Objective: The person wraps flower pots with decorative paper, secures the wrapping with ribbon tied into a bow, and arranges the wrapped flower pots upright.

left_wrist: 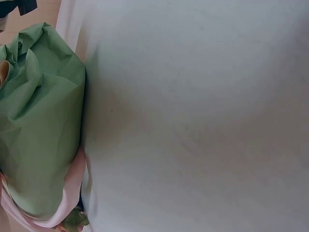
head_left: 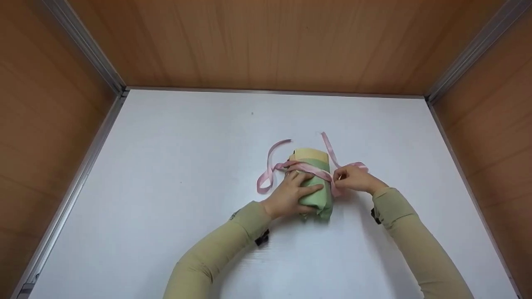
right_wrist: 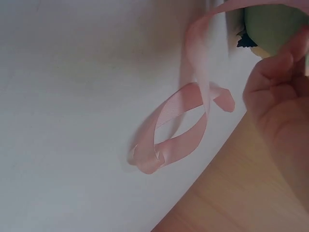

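Observation:
A small bouquet point(head_left: 319, 201) wrapped in green paper with a pale yellow upper edge lies on the white table. In the left wrist view, leaves and a bit of pinkish flower point(left_wrist: 73, 220) peek out beyond the green paper point(left_wrist: 41, 125). Pink ribbon point(head_left: 309, 168) crosses the wrap, one loose end curling at left and another at right. My left hand point(head_left: 289, 197) rests on the bouquet from the left, fingers spread across the paper. At the bouquet's right side, my right hand point(head_left: 355, 179) pinches the ribbon between thumb and fingers; the fingertips are partly hidden.
The white table point(head_left: 187, 137) is bounded by wooden panels point(head_left: 266, 45) at the back and both sides, with metal strips along the edges. A looped length of ribbon point(right_wrist: 186, 147) lies on the table near my right hand.

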Motion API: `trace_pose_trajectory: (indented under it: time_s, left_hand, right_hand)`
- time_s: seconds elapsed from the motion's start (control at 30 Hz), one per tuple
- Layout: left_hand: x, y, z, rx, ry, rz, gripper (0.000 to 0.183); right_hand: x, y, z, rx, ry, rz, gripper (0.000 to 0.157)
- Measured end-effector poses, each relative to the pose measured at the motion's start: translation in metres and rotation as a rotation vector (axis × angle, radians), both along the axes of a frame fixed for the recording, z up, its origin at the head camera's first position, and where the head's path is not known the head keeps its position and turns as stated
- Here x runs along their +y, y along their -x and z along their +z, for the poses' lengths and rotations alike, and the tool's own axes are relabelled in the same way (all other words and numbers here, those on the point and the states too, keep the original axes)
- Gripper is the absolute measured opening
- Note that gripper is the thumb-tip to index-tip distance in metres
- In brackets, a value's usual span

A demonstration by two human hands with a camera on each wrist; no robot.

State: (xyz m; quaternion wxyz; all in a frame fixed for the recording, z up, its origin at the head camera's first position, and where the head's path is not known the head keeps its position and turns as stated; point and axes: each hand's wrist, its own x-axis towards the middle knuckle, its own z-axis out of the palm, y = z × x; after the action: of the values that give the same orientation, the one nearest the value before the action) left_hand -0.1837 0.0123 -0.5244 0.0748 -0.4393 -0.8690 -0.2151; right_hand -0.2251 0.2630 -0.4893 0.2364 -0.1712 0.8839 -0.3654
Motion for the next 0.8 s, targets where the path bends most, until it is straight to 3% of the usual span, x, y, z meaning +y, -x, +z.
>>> trace_pose_trajectory:
  time_s: [0.17, 0.4, 0.63, 0.8]
  left_hand:
    - [0.001, 0.000, -0.001, 0.011, -0.010, -0.004, 0.062]
    - [0.001, 0.001, -0.003, 0.026, -0.007, -0.002, 0.063]
    - [0.002, 0.001, -0.003, 0.033, -0.009, -0.010, 0.062]
    - [0.002, 0.001, -0.001, 0.029, -0.006, -0.008, 0.063]
  right_hand:
    - [-0.006, -0.004, 0.007, -0.049, 0.029, -0.122, 0.004]
    - [-0.002, -0.001, 0.000, -0.088, 0.057, -0.130, 0.010]
    - [0.002, -0.002, 0.007, -0.351, 0.181, -0.286, 0.022]
    - [0.003, -0.002, 0.014, -0.437, 0.255, -0.322, 0.025]
